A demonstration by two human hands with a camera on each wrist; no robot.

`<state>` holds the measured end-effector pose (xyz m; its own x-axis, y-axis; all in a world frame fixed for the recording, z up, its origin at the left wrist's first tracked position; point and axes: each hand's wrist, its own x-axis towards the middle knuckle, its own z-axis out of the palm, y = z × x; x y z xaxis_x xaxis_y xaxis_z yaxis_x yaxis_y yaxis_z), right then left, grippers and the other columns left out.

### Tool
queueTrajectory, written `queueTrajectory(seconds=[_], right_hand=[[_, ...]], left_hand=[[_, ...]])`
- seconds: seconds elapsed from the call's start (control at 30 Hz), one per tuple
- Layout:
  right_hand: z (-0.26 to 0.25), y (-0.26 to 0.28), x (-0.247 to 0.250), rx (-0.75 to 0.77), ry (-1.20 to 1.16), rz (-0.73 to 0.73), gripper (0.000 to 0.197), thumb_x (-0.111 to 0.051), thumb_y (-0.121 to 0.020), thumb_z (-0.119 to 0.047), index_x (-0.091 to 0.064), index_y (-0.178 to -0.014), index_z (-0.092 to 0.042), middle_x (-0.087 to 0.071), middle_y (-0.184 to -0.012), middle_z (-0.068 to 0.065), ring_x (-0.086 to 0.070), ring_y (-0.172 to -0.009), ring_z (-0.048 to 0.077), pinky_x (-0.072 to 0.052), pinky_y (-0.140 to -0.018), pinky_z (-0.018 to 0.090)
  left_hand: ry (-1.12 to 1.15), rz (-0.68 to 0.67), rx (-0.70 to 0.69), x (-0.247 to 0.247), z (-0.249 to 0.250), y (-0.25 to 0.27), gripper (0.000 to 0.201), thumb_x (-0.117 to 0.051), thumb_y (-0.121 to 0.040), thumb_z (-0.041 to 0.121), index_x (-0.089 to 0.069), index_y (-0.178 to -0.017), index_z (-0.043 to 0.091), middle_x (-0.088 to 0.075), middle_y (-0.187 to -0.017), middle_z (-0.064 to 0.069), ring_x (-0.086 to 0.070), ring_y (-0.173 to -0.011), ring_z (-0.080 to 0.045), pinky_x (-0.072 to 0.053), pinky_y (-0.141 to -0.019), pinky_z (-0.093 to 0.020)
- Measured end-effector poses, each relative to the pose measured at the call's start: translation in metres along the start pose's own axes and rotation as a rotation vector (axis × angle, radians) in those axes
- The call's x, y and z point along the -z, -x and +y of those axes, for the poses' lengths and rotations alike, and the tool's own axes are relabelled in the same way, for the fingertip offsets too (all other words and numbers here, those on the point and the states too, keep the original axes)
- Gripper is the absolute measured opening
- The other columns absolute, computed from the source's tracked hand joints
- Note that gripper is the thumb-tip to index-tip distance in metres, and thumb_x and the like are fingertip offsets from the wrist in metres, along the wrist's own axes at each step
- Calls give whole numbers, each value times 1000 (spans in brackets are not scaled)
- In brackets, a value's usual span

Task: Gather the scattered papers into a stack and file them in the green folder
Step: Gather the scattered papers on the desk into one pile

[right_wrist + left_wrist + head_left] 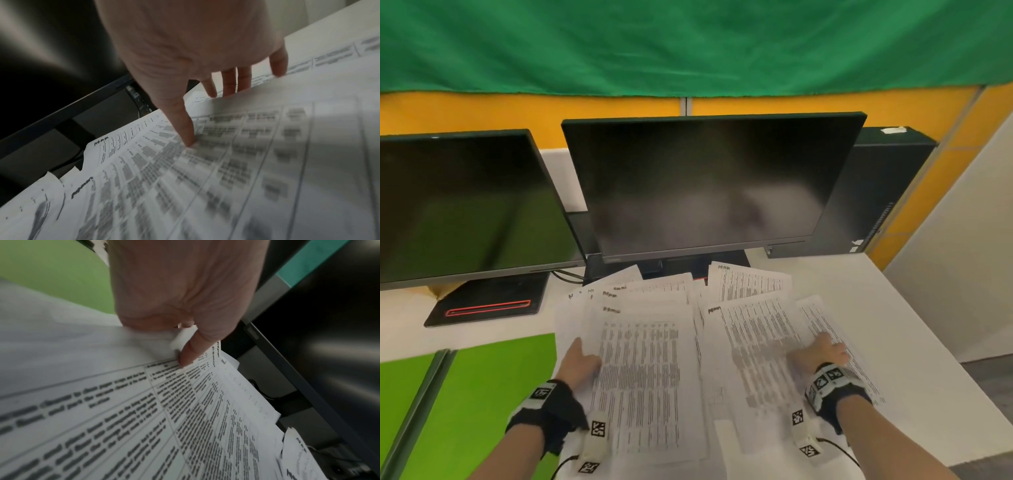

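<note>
Papers [650,363] fanned on white desk [893,308] before centre monitor [705,185]; long axes running near-to-far, headings at far end, right sheets tilted slightly left. Left hand [578,363] gripping left edge of pile, thumb [190,352] on top, other fingers hidden beneath. Right hand [822,353] flat, fingers [229,82] spread and straight, pressing right sheets. Green folder [493,387] open, flat, just left of papers, cut off by left frame edge. Print blurred, unreadable. Second monitor [465,205] at far left.
</note>
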<state>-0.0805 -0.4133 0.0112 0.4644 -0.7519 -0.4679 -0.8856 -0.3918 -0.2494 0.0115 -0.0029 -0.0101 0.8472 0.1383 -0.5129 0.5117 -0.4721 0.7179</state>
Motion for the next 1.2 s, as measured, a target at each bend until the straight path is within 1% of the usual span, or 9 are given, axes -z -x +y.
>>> queueTrajectory(seconds=[0.1, 0.2, 0.43, 0.6, 0.73, 0.9, 1.0, 1.1, 1.2], right_hand=[[-2, -5, 3, 52, -63, -139, 68, -65, -81, -17, -35, -141, -6, -41, -141, 20, -45, -127, 36, -42, -103, 44], [-6, -5, -1, 105, -150, -179, 51, -47, -90, -3, -38, -140, 3, -47, -141, 22, -46, -128, 37, -40, -104, 41], [-2, -10, 9, 196, -455, -69, 54, -40, -86, 6, -39, -140, 0, -47, -140, 21, -44, -129, 37, -34, -110, 44], [25, -17, 29, 202, -608, 19, 37, -42, -84, 6, -54, -119, 6, -60, -117, 23, -54, -110, 39, -41, -94, 40], [37, -8, 40, 201, -734, -158, 22, -51, -84, 4, -62, -103, 6, -67, -101, 22, -63, -90, 34, -48, -70, 32], [-7, 40, -2, 343, -654, -393, 22, -53, -90, -2, -65, -108, -4, -73, -96, 12, -69, -87, 26, -57, -70, 33], [-38, 73, -34, 398, -520, -479, 26, -46, -89, 0, -58, -112, -6, -67, -96, 7, -64, -80, 17, -55, -66, 27], [-53, 91, -51, 469, -496, -659, 38, -57, -89, -18, -46, -126, -17, -56, -121, 2, -58, -97, 16, -48, -68, 22], [-49, 73, -44, 604, -337, -499, 45, -53, -92, -28, -46, -135, -16, -53, -129, 2, -54, -108, 15, -46, -90, 26]], left_hand=[[3, 55, 27, 4, -38, -32, 59, -55, -76, 5, -38, -132, 1, -56, -130, -24, -56, -116, -40, -45, -102, -53], [-64, 146, 49, 2, -23, -14, 58, -55, -86, 6, -36, -140, -5, -50, -137, -29, -50, -124, -42, -41, -106, -47], [-61, 187, 50, -4, 2, -6, 51, -46, -95, 7, -33, -142, -8, -42, -143, -31, -41, -132, -43, -33, -108, -41], [-17, 180, 48, -1, 5, 0, 56, -45, -96, 11, -26, -147, -3, -34, -152, -24, -33, -140, -40, -26, -115, -41], [30, 118, 25, -3, 2, 1, 59, -50, -93, 16, -31, -146, -1, -41, -149, -22, -40, -136, -39, -29, -116, -47], [116, 39, 43, -15, 15, 13, 57, -42, -98, 16, -23, -150, 1, -27, -157, -18, -26, -145, -34, -21, -120, -43], [309, -8, 49, -20, 14, 11, 62, -35, -97, 47, -34, -148, 10, -39, -151, -15, -37, -139, -35, -28, -116, -47], [475, -124, 80, -21, 16, 18, 77, -39, -85, 72, -41, -143, 21, -51, -139, -6, -48, -129, -34, -31, -113, -53], [265, -126, 71, -23, 10, 18, 78, -72, -83, 26, -25, -142, 7, -50, -133, -10, -50, -125, -41, -39, -106, -52]])
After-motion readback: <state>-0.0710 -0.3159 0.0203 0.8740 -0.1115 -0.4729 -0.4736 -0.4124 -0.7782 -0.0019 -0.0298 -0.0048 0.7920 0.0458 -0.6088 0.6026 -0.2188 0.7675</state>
